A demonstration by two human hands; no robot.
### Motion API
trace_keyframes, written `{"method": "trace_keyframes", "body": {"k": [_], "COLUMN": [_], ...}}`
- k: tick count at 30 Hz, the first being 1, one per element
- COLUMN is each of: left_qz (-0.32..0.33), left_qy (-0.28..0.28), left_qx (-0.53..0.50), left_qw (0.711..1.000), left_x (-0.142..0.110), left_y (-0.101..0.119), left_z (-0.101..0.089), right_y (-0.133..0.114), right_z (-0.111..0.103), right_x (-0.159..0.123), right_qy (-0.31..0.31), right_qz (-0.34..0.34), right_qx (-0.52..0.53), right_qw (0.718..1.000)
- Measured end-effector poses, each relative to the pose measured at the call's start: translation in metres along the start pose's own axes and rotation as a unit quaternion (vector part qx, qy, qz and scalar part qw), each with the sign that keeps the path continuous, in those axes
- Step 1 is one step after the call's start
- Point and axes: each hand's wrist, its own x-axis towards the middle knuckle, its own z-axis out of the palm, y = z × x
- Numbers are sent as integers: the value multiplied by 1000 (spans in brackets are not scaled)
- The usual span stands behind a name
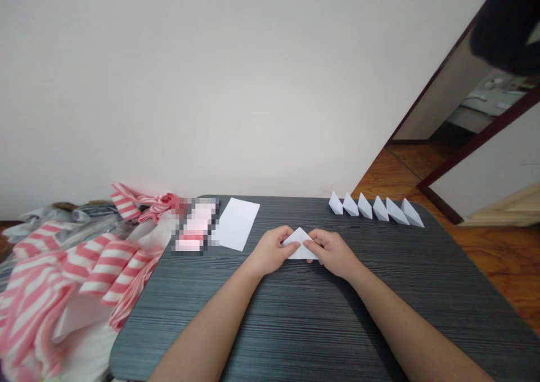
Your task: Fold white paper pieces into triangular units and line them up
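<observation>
Between my two hands is a folded white paper (pixel 300 236), a triangle with its point away from me and a crease down the middle. My left hand (pixel 273 251) grips its left side, thumb on top and fingers behind. On the right side my right hand (pixel 333 252) pinches it the same way, some fingertips showing below the lower edge. Both thumbs press near the centre crease. Beyond my right hand, several folded white paper boats (pixel 365 206) stand in a slanting row. White paper sheets (pixel 237 224) lie flat to the left of my left hand.
The dark wood-grained table (pixel 270 326) has rounded corners and meets a pale wall (pixel 253 89). A blurred-out flat object (pixel 196 224) lies at its left edge. Red-and-white striped cloth (pixel 97 269) is heaped beside the table. A doorway and wooden floor (pixel 388 174) show at right.
</observation>
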Motion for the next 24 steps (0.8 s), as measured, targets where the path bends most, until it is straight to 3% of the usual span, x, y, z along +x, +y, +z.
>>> {"method": "trace_keyframes", "body": {"k": [9, 16, 24], "left_qz": [3, -47, -39], "left_qy": [-14, -22, -29], "left_qx": [8, -103, -112], "left_qw": [1000, 993, 993], "left_x": [0, 1, 2], "left_y": [4, -1, -6], "left_z": [-1, 0, -1], "right_y": [-1, -4, 1], "right_z": [0, -3, -4], "right_x": [-1, 0, 1], "right_qy": [-19, -33, -34], "right_qz": [29, 40, 48], "right_qx": [20, 54, 74], "right_qw": [999, 997, 995]}}
